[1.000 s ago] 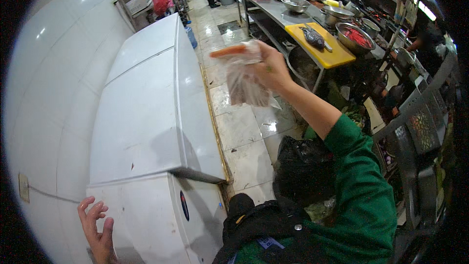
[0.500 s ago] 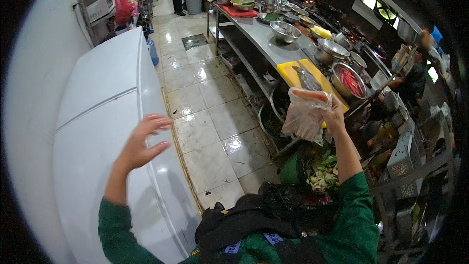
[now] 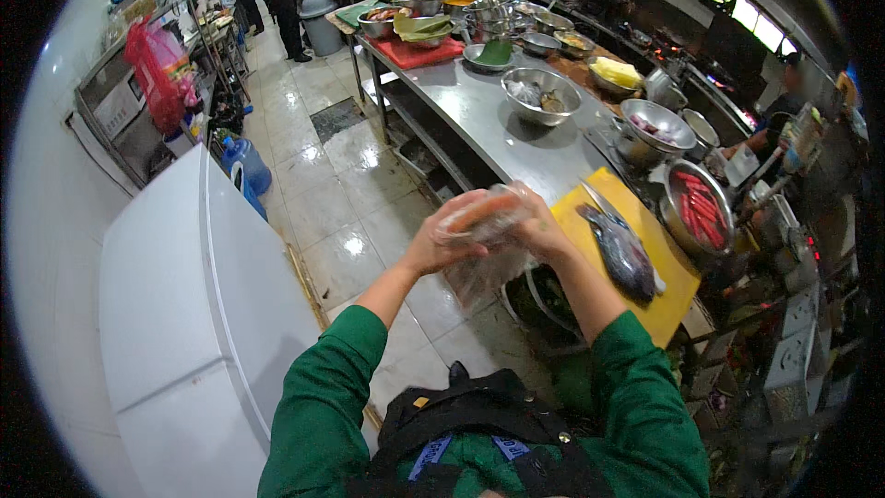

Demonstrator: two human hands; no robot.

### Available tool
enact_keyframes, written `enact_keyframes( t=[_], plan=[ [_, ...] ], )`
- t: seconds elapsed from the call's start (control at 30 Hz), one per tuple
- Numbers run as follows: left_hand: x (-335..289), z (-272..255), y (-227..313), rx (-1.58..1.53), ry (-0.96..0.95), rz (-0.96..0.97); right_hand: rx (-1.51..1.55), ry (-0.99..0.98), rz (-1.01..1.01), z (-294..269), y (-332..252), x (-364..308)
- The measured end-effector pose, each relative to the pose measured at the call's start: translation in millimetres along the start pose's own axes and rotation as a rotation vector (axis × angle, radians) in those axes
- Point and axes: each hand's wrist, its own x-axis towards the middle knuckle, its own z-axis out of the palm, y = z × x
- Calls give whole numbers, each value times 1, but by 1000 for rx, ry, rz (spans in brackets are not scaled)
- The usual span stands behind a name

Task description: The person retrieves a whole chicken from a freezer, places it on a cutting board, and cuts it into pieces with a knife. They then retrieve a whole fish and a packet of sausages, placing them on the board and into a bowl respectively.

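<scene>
My left hand (image 3: 444, 238) and my right hand (image 3: 539, 223) are both closed on a clear plastic bag (image 3: 475, 272), held in front of me over the aisle. Inside the bag shows a long orange-pink piece of food (image 3: 489, 210), blurred, its kind unclear. The bag's loose lower part hangs beneath my hands. To the right of my right hand, a dark whole fish (image 3: 622, 254) lies on a yellow cutting board (image 3: 671, 300), with a knife (image 3: 604, 198) beside it.
Left of me stands a white chest freezer (image 3: 166, 267). A steel table (image 3: 461, 106) on the right carries a metal bowl (image 3: 541, 97) and a bowl of red pieces (image 3: 698, 207). Blue water jugs (image 3: 247, 166) stand past the freezer. Co-workers (image 3: 277, 0) stand far off.
My left hand has come from above the freezer to the bag, which it now grips too. My right hand has brought the bag left, off the cutting board's edge. The view has shifted.
</scene>
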Motion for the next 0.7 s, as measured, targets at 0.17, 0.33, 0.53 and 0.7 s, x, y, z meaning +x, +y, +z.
enact_keyframes(
  t=[0.17,0.33,0.53,0.7],
  plan=[
    [41,-113,-68,-103,363,-99,-487,-15,-200,28,31,168],
    [94,-206,-144,-231,583,-156,-50,89,85,28,93,294],
    [218,-236,-207,-319,737,-164,1131,-90,379,38,176,348],
    [321,-231,-243,-734,558,-325,1611,-154,-255,-22,190,400]
  ],
)
